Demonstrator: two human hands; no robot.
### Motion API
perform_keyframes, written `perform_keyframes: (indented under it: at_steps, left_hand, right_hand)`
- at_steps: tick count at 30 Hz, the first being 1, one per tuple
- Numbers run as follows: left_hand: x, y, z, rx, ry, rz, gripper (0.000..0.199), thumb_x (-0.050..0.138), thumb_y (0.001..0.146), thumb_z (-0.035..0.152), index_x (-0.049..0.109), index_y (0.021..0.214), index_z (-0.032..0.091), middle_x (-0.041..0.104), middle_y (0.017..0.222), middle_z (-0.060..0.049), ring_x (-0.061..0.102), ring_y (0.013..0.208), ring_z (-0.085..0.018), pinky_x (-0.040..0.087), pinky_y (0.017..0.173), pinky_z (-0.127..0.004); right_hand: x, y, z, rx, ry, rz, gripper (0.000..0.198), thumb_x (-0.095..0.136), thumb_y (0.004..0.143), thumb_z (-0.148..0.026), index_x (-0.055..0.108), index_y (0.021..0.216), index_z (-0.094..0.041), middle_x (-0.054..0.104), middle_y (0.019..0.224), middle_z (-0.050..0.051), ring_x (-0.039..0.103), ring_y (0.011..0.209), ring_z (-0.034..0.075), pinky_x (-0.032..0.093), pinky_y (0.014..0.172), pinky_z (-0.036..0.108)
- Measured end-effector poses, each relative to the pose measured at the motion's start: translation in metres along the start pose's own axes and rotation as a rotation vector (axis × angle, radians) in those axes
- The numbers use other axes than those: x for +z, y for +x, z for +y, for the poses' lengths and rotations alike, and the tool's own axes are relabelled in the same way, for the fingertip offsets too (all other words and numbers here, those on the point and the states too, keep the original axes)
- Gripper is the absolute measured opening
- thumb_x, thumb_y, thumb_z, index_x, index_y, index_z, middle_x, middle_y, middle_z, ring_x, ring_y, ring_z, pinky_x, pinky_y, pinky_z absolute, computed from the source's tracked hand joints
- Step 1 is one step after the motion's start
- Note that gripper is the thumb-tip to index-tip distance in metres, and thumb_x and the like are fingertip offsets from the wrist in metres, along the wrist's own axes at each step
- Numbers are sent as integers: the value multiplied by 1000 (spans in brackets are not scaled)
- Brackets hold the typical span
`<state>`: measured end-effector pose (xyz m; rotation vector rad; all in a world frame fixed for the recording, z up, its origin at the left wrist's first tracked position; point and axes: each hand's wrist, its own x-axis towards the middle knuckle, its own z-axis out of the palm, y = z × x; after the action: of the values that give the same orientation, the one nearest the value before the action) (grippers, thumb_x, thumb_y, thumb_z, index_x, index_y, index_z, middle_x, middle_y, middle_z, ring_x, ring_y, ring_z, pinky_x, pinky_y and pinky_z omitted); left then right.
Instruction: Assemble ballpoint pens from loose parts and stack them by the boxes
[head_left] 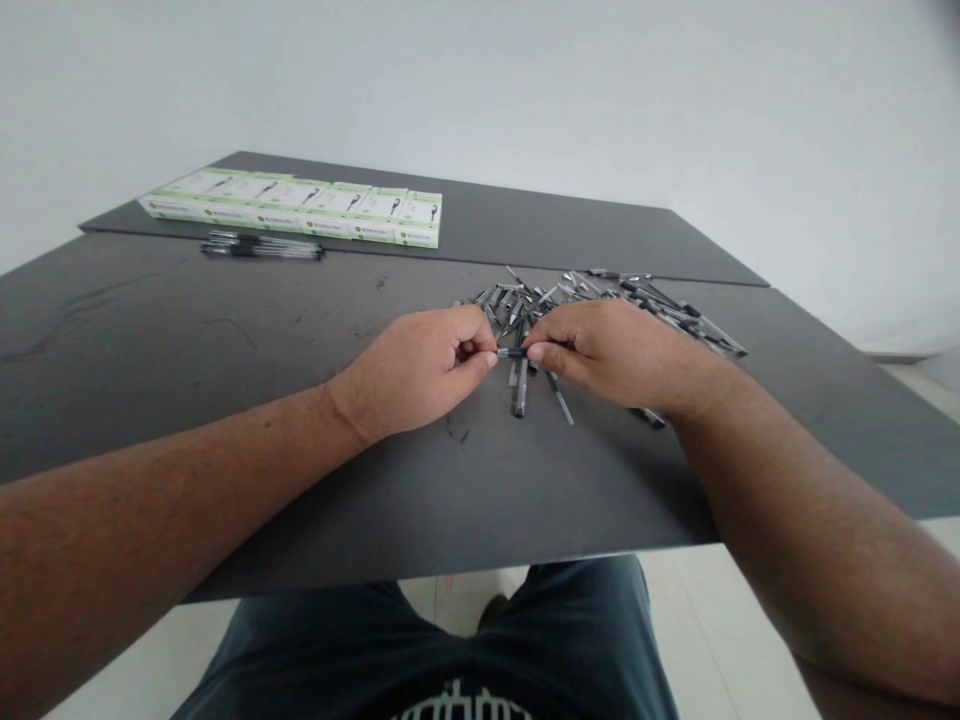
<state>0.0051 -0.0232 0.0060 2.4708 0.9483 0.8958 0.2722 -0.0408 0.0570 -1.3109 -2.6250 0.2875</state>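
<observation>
Between my two hands a short stretch of a pen (512, 352) shows, held level, with a silvery part at the left and black at the right. My left hand (420, 368) is closed, its thumb and forefinger pinching the left end. At the other end, the thumb and fingers of my right hand (611, 350) pinch the black part. The rest of the pen is hidden by my fingers. Just behind and beneath my hands lies a loose pile of pens and pen parts (511, 310). A clear barrel with a dark end (519, 395) and a thin tube (560, 400) point towards me.
More pens and caps (686, 318) spread out to the right, and a single dark piece (649, 417) lies by my right wrist. A bundle of pens (261, 246) rests at the back left, before a row of green-and-white boxes (300, 208) on the grey table (450, 500).
</observation>
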Motion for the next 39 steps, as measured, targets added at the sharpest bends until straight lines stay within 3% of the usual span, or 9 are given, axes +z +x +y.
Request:
perform_keyframes:
  at_steps: [3, 8, 13, 18, 22, 27, 32, 35, 39]
  left_hand:
    - [0, 0, -1, 4, 2, -4, 11, 65, 101, 31, 71, 97, 24, 78, 85, 0, 70, 76, -19, 52, 78, -33]
    - [1, 1, -2, 15, -9, -1, 11, 64, 100, 30, 72, 98, 23, 77, 86, 1, 70, 76, -19, 53, 79, -32]
    - [0, 1, 0, 8, -4, -4, 11, 65, 100, 30, 72, 97, 23, 77, 85, 1, 69, 75, -19, 52, 78, -32]
    - [0, 0, -1, 19, -4, -9, 11, 65, 101, 30, 72, 98, 23, 76, 85, 1, 69, 76, -19, 52, 78, -32]
    - [1, 0, -2, 29, -1, -2, 10, 65, 101, 29, 72, 98, 23, 76, 84, 1, 68, 75, -18, 51, 77, -32]
    - [0, 0, -2, 38, -2, 2, 10, 65, 101, 28, 72, 98, 23, 76, 85, 1, 69, 76, -18, 52, 78, -32]
    - [1, 0, -2, 46, 3, 3, 10, 66, 101, 29, 72, 98, 23, 76, 84, 1, 69, 75, -18, 51, 77, -32]
    - [1, 0, -2, 45, 3, -1, 10, 65, 101, 28, 73, 97, 23, 76, 84, 1, 69, 75, -18, 51, 77, -32]
    - [2, 1, -3, 40, 2, 0, 10, 66, 101, 29, 73, 97, 23, 76, 83, 1, 68, 74, -18, 50, 76, -32]
  right_hand:
    - [0, 0, -1, 65, 51, 22, 15, 77, 101, -33, 83, 112, -24, 86, 99, 3, 76, 88, 23, 49, 79, 33]
    - [-1, 0, -2, 9, -36, -27, 28, 60, 113, -34, 84, 104, -23, 86, 98, 7, 74, 88, 24, 46, 80, 35]
    - [0, -1, -2, 74, 35, -5, 18, 75, 103, -36, 83, 113, -24, 85, 96, 3, 74, 84, 22, 47, 78, 33]
    - [-2, 0, -2, 15, -21, -37, 32, 58, 114, -38, 83, 102, -24, 83, 92, 6, 72, 83, 23, 46, 79, 35]
    - [-2, -1, -3, 78, 49, -9, 17, 75, 103, -35, 83, 113, -24, 85, 96, 3, 74, 84, 23, 47, 78, 33]
    - [-2, -1, -3, 22, -26, -43, 29, 59, 114, -36, 83, 104, -23, 84, 95, 6, 73, 85, 23, 46, 79, 35]
    - [-1, 0, -2, 69, 35, -13, 18, 73, 105, -36, 83, 113, -23, 84, 95, 4, 74, 84, 22, 46, 77, 33]
    - [-2, 0, -3, 39, -19, -44, 25, 63, 111, -37, 83, 102, -23, 83, 92, 5, 72, 83, 22, 45, 77, 34]
    - [-2, -1, -3, 60, 38, -20, 19, 71, 106, -37, 83, 111, -23, 85, 97, 4, 74, 84, 22, 46, 78, 33]
